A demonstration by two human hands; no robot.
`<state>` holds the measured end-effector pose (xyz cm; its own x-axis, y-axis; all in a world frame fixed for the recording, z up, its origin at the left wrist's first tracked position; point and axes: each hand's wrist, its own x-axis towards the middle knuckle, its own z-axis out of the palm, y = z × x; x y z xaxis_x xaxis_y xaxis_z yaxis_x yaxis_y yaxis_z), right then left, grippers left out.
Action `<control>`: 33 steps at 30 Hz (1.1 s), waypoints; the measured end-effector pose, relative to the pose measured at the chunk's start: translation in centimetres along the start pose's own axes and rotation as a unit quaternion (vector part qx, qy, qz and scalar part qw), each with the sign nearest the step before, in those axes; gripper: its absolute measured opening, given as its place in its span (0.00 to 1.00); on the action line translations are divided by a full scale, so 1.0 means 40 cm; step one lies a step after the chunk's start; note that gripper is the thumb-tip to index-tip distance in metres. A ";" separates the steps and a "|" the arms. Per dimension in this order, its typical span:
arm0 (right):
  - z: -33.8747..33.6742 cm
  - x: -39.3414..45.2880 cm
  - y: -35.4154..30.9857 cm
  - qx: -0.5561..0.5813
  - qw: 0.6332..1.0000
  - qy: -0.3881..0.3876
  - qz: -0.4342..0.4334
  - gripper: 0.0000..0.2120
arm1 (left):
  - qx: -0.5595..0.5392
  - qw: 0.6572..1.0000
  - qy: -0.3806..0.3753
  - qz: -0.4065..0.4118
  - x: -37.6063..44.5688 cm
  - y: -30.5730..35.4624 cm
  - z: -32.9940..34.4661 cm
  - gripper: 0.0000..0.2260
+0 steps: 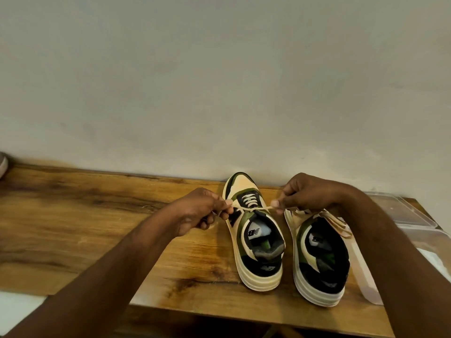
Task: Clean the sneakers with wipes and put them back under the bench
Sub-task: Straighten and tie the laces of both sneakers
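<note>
Two cream, green and black sneakers stand side by side on the wooden bench [97, 215], toes toward the wall. The left sneaker [253, 240] has its cream lace [251, 209] pulled taut sideways across the tongue. My left hand [202, 211] pinches one lace end on the shoe's left. My right hand [307, 193] pinches the other end on its right, above the toe of the right sneaker [319, 259], which it partly hides. The right sneaker's laces hang loose over its outer side.
A clear plastic container [400, 211] with something white in it lies at the bench's right end, close to the right sneaker. A plain grey wall [219, 81] backs the bench. A pale rounded object [3, 164] shows at the far left edge.
</note>
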<state>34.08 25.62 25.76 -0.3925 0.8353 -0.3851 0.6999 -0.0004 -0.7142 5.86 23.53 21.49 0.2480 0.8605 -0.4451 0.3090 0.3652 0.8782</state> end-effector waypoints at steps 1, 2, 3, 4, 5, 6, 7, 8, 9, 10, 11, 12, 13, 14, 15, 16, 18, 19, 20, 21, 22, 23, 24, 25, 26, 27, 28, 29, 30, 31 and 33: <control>-0.003 -0.004 0.000 0.010 1.000 -0.001 -0.006 0.16 | -0.016 1.000 -0.005 0.006 0.000 0.000 0.000 0.11; -0.006 -0.007 0.002 0.020 1.000 -0.003 -0.009 0.16 | -0.028 0.999 -0.009 0.014 0.001 0.001 0.002 0.11; -0.007 -0.009 0.003 0.037 0.999 -0.007 -0.010 0.16 | -0.037 0.999 -0.010 0.022 0.001 0.003 0.005 0.12; -0.008 -0.011 0.003 0.057 0.998 -0.013 -0.011 0.16 | -0.045 0.998 -0.011 0.030 0.002 0.004 0.007 0.12; -0.009 -0.012 0.002 0.078 0.997 -0.021 -0.012 0.15 | -0.053 0.998 -0.013 0.037 0.001 0.006 0.010 0.12; -0.011 -0.016 0.001 0.097 0.995 -0.029 -0.012 0.14 | -0.062 0.997 -0.017 0.044 0.001 0.009 0.013 0.11; -0.012 -0.016 0.002 0.114 0.993 -0.037 -0.013 0.12 | -0.071 0.996 -0.022 0.050 -0.002 0.011 0.016 0.11; -0.012 -0.017 0.003 0.127 0.991 -0.043 -0.015 0.12 | -0.077 0.995 -0.025 0.056 -0.002 0.014 0.019 0.12; -0.011 -0.015 0.005 0.138 0.989 -0.048 -0.018 0.12 | -0.085 0.994 -0.026 0.060 -0.005 0.017 0.023 0.12; -0.011 -0.014 0.006 0.151 0.987 -0.054 -0.022 0.13 | -0.093 0.993 -0.021 0.064 -0.007 0.020 0.026 0.12; -0.010 -0.012 0.007 0.170 0.984 -0.057 -0.025 0.13 | -0.105 0.992 -0.012 0.070 -0.010 0.023 0.030 0.12; -0.009 -0.013 0.006 0.194 0.979 -0.059 -0.030 0.13 | -0.116 0.990 -0.001 0.077 -0.009 0.022 0.033 0.13; -0.007 -0.011 0.002 0.221 0.973 -0.056 -0.036 0.13 | -0.127 0.988 0.007 0.088 -0.009 0.021 0.036 0.14; -0.003 -0.009 0.001 0.249 0.966 -0.047 -0.042 0.13 | -0.136 0.985 0.015 0.101 -0.007 0.018 0.041 0.15; 0.001 -0.006 0.000 0.274 0.960 -0.033 -0.048 0.12 | -0.144 0.983 0.022 0.113 -0.004 0.015 0.046 0.15; 0.006 -0.001 -0.001 0.296 0.954 -0.018 -0.053 0.12 | -0.153 0.980 0.027 0.124 0.000 0.011 0.050 0.14; 0.018 0.017 0.004 0.329 0.943 0.004 -0.055 0.11 | -0.174 0.974 0.031 0.139 0.007 0.006 0.061 0.10; 0.023 0.027 0.008 0.343 0.938 0.012 -0.051 0.11 | -0.186 0.972 0.034 0.142 0.008 0.006 0.067 0.08; 0.029 0.034 0.011 0.358 0.933 0.019 -0.044 0.12 | -0.195 0.969 0.039 0.143 0.010 0.005 0.074 0.08; 0.035 0.040 0.013 0.374 0.926 0.023 -0.038 0.14 | -0.200 0.968 0.046 0.145 0.010 0.006 0.081 0.08; 0.041 0.044 0.012 0.391 0.919 0.024 -0.035 0.15 | -0.201 0.967 0.057 0.145 0.012 0.006 0.088 0.07; 0.047 0.048 0.010 0.408 0.912 0.023 -0.035 0.15 | -0.202 0.966 0.070 0.145 0.011 0.007 0.096 0.07; 0.055 0.051 0.007 0.423 0.905 0.025 -0.035 0.15 | -0.205 0.964 0.084 0.146 0.013 0.007 0.103 0.08; 0.061 0.053 0.003 0.431 0.901 0.032 -0.034 0.15 | -0.209 0.962 0.095 0.148 0.016 0.006 0.110 0.08; 0.068 0.057 0.000 0.434 0.899 0.043 -0.033 0.16 | -0.214 0.960 0.103 0.151 0.019 0.004 0.116 0.09; 0.075 0.061 -0.003 0.435 0.898 0.055 -0.031 0.18 | -0.218 0.958 0.108 0.152 0.020 0.004 0.122 0.08; 0.081 0.063 -0.007 0.436 0.897 0.067 -0.027 0.20 | -0.221 0.956 0.113 0.154 0.020 0.004 0.128 0.07; 0.086 0.064 -0.010 0.437 0.896 0.078 -0.024 0.22 | -0.224 0.955 0.117 0.156 0.021 0.004 0.131 0.06; 0.091 0.065 -0.013 0.437 0.895 0.087 -0.023 0.24 | -0.227 0.953 0.120 0.158 0.023 0.003 0.135 0.05; 0.093 0.064 -0.016 0.437 0.894 0.094 -0.023 0.24 | -0.233 0.952 0.121 0.159 0.023 0.005 0.138 0.04; 0.096 0.060 -0.023 0.432 0.895 0.107 -0.020 0.20 | -0.242 0.949 0.124 0.162 0.024 0.006 0.140 0.03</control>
<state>30.20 25.53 23.24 -0.2195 0.9304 -0.2935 -0.0707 -0.3153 -0.9464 11.33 22.46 20.30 0.0169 0.9905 -0.1365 -0.2185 0.1369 0.9662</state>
